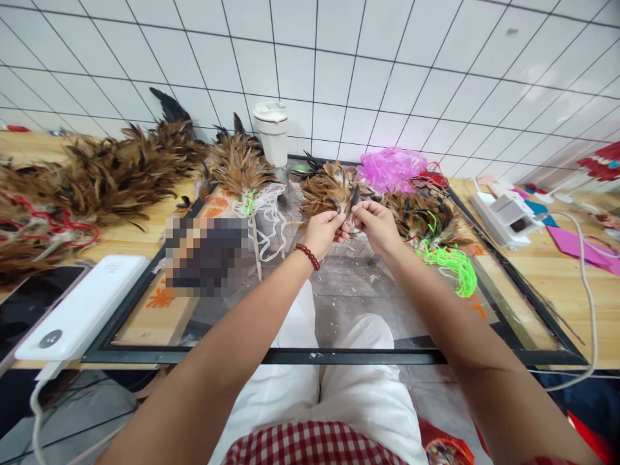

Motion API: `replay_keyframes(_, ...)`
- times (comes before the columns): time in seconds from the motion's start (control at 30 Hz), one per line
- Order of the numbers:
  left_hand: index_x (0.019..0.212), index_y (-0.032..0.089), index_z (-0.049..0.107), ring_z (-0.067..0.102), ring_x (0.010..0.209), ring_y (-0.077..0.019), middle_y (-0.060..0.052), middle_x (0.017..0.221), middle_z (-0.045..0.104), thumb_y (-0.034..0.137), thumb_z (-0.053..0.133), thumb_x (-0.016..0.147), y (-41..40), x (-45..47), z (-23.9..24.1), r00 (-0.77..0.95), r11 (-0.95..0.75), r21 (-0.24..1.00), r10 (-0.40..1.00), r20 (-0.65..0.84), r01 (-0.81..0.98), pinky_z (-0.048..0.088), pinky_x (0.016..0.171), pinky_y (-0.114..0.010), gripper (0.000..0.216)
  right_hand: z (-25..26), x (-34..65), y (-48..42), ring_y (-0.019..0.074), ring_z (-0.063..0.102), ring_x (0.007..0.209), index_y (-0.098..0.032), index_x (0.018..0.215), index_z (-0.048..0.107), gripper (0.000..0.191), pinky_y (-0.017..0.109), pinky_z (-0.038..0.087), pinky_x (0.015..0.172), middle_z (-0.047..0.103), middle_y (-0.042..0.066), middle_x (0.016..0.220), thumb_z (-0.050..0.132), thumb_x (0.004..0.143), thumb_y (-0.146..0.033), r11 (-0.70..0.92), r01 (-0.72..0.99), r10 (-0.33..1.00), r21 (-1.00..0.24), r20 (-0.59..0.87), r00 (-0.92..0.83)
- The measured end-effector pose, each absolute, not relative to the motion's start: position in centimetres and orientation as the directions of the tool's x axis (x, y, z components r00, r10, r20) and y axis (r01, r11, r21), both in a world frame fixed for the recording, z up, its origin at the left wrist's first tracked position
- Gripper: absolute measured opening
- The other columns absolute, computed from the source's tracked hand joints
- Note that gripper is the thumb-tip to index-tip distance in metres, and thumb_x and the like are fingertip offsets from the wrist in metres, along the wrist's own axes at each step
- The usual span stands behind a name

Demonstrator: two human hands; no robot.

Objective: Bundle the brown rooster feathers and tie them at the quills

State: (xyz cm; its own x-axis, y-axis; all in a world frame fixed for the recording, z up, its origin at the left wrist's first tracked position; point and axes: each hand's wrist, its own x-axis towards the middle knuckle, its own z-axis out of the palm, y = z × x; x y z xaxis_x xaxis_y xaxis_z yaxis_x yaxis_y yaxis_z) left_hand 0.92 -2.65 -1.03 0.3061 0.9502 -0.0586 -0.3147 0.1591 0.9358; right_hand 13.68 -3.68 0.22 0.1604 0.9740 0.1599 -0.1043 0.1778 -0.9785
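Note:
My left hand (325,231) and my right hand (374,223) meet over the glass table top (349,284), both pinched on the lower end of a bunch of brown feathers (329,187). The feathers fan up and away from my fingers. A red bead bracelet (308,256) sits on my left wrist. To the left lies a finished feather duster (241,166) with a thin stick and white cord (271,210). On the right, more brown feathers (425,216) lie beside a tangle of bright green cord (455,263).
A large pile of brown feathers (97,177) covers the wooden bench at left. A white power bank (82,309) lies at the front left. A white cup (272,132) stands by the tiled wall. A pink plastic bag (390,169) and a white device (504,219) lie right.

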Motion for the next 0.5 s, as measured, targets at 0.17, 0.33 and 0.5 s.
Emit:
replay_keyframes(0.17, 0.069, 0.010, 0.061, 0.052, 0.044, -0.0047, 0.000, 0.056, 0.059, 0.019, 0.063, 0.081, -2.7, 1.0, -1.1, 0.358, 0.186, 0.935, 0.931, -0.070, -0.303, 0.038, 0.043, -0.016, 0.014, -0.2, 13.5, -3.6, 0.0061, 0.044, 0.048, -0.019, 0.067, 0.057, 0.026, 0.021, 0.037, 0.048, 0.051, -0.006, 0.056, 0.074, 0.065, -0.039, 0.191, -0.073, 0.969, -0.979, 0.176, 0.172)
replay_keyframes(0.33, 0.067, 0.011, 0.058, 0.049, 0.043, -0.0043, 0.001, 0.056, 0.055, 0.013, 0.056, 0.085, -2.6, 0.6, -0.7, 0.407, 0.232, 0.906, 0.911, -0.074, -0.355, 0.033, 0.040, -0.016, 0.018, -0.1, 13.7, -3.7, 0.0069, 0.047, 0.051, -0.019, 0.072, 0.059, 0.024, 0.022, 0.040, 0.052, 0.055, -0.005, 0.059, 0.073, 0.068, -0.038, 0.135, -0.223, 0.991, -0.965, 0.129, 0.040)
replay_keyframes(0.5, 0.069, 0.010, 0.058, 0.046, 0.042, -0.0026, 0.001, 0.055, 0.050, 0.011, 0.049, 0.088, -2.9, -0.1, -0.1, 0.565, 0.373, 0.851, 0.817, -0.112, -0.370, 0.028, 0.038, -0.014, 0.021, 0.4, 14.4, -3.9, 0.0130, 0.056, 0.058, -0.015, 0.068, 0.058, 0.031, 0.028, 0.046, 0.060, 0.061, 0.003, 0.062, 0.073, 0.068, -0.043, -0.083, -0.254, 0.957, -0.964, -0.006, -0.291)
